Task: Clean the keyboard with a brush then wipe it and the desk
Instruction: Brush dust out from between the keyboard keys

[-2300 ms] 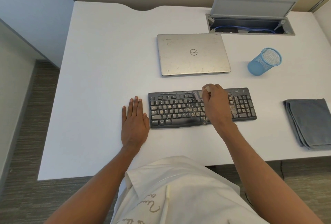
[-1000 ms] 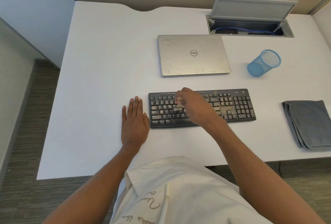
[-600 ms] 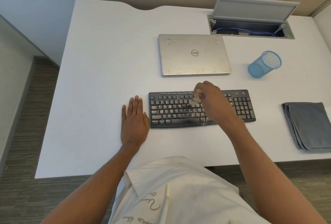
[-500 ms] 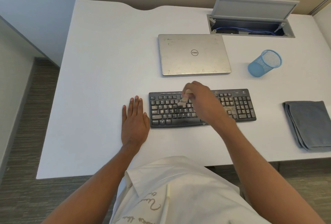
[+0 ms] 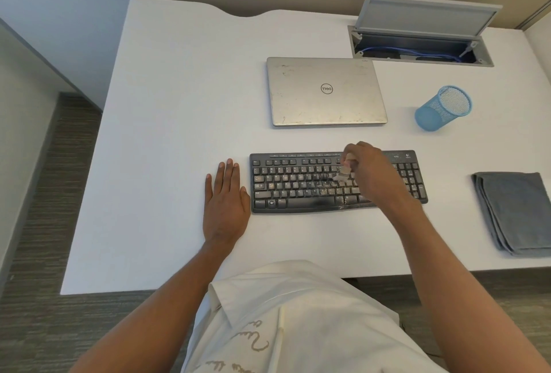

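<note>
A black keyboard point(image 5: 298, 184) with pale dust on its keys lies on the white desk point(image 5: 179, 104). My right hand point(image 5: 371, 174) hovers over its right half and grips a small brush point(image 5: 343, 174), whose bristles touch the keys right of the middle. Dust is thickest around the brush and near the spacebar's right end. My left hand point(image 5: 226, 202) rests flat on the desk just left of the keyboard, fingers straight. A folded grey cloth point(image 5: 515, 211) lies at the desk's right edge.
A closed silver laptop point(image 5: 325, 92) lies behind the keyboard. A blue mesh cup point(image 5: 444, 108) stands to the laptop's right. An open cable hatch point(image 5: 420, 44) with blue cables sits at the back right. The desk's front edge runs just before my body.
My right hand has swept the brush back and forth across the keyboard, now back to the right of the middle. My left hand has stayed flat in place.
</note>
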The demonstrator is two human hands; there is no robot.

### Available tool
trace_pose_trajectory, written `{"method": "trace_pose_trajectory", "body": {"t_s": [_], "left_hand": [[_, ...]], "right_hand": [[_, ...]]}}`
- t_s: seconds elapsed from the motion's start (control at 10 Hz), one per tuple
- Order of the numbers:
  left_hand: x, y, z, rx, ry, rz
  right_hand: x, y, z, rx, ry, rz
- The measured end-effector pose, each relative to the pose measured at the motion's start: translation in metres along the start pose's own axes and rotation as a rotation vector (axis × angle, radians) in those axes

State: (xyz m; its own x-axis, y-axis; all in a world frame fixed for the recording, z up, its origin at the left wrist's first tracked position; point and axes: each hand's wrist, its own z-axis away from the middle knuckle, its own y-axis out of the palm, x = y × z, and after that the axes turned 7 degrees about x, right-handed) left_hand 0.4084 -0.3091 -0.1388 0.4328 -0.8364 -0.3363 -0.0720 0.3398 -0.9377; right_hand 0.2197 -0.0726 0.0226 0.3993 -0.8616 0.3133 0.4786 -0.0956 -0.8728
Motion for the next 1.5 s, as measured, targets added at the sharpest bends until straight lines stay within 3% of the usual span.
{"method": "trace_pose_trajectory", "body": {"t_s": [0.1,0.4,0.7,0.9,1.2,1.5], "left_hand": [[0.000,0.000,0.000,0.001,0.000,-0.001],[0.000,0.000,0.000,0.016,-0.001,-0.013],[0.000,0.000,-0.001,0.005,-0.004,-0.005],[0.000,0.002,0.000,0.011,0.000,-0.008],[0.001,0.001,0.000,-0.001,0.000,0.002],[0.001,0.001,0.001,0.004,-0.001,-0.011]], "right_hand": [[0.004,-0.004,0.001,-0.031,0.000,0.040],[0.067,0.033,0.001,0.040,-0.241,-0.023],[0.003,0.009,0.005,-0.072,-0.003,-0.002],[0.027,0.014,0.011,-0.281,0.017,-0.245],[0.030,0.037,0.005,-0.198,0.060,-0.202],[0.034,0.028,0.003,-0.292,0.060,-0.301]]}}
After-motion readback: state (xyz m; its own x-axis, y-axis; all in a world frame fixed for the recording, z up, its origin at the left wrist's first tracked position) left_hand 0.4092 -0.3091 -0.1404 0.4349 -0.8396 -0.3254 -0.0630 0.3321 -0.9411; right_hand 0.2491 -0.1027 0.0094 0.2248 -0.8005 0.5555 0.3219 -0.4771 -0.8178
